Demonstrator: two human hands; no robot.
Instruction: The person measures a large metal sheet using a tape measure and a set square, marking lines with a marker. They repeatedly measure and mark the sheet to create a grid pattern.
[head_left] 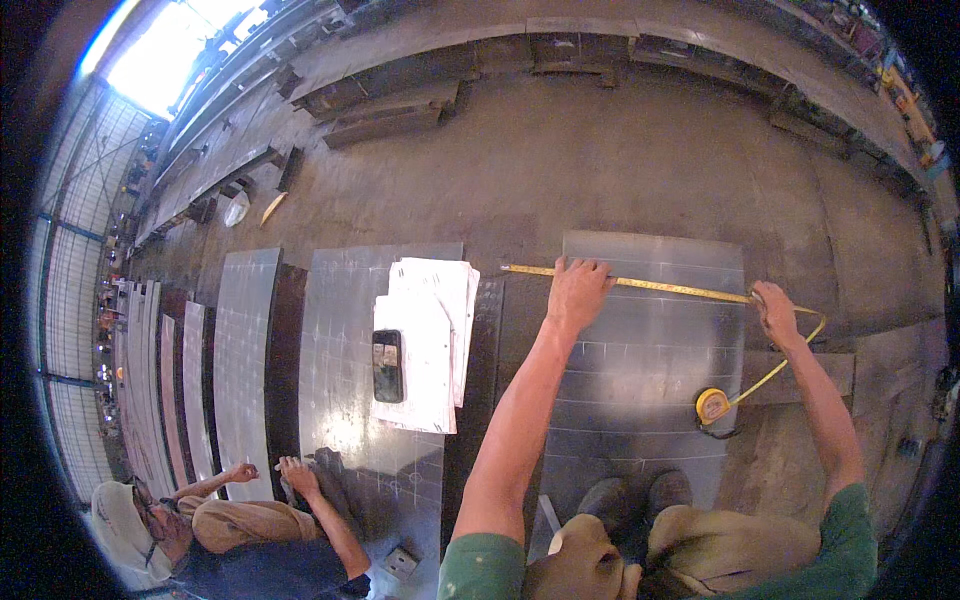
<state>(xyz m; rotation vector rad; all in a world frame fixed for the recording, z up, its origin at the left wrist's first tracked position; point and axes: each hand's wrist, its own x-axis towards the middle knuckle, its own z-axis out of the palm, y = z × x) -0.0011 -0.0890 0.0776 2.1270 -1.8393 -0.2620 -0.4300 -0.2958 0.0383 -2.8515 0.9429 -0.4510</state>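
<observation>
From my remote seat I see the yellow tape measure (712,405) with its case resting on the marked metal plate (640,375), just inside the right edge. Its blade (690,290) runs across the plate near the far edge, the free end overhanging the left edge above a dark gap. Beyond the right edge, the blade bends round and doubles back to the case.

My left hand (580,295) is palm down by the left edge, fingers bent over the blade. My right hand (775,315) is partly closed at the right edge, the blade at its fingertips; I cannot tell how tightly it grips.

For moving, I see broad brown floor (560,150) between the plate's far edge and the long steel beams (580,45). Leftward, across the gap, a second plate (340,350) carries papers (440,350) and a phone (387,366). A co-worker's hands (300,477) are near its left edge.
</observation>
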